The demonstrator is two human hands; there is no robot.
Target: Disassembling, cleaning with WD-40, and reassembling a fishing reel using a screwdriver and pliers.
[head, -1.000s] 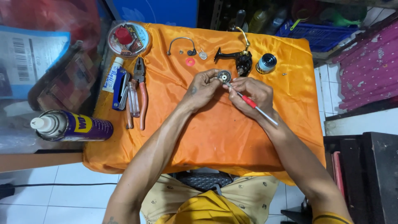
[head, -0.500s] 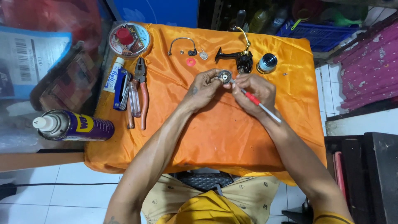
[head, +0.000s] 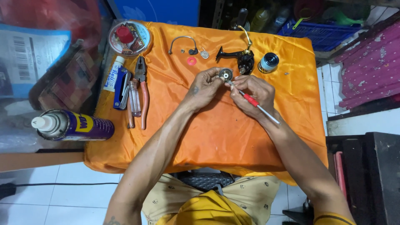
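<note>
Screwdriver (head: 254,102) tip shifted onto gear (head: 225,75) | round, dark metal, pale hub

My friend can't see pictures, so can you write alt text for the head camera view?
The left hand holds a small round metal part while the right hand pokes it with a thin red-handled tool, above an orange cloth. Pliers lie left.

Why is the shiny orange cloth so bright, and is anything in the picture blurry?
Head view: even overhead light glares softly off the orange cloth; left hand, right hand and small round metal part look sharp; the spray can at the edge looks stretched.
</note>
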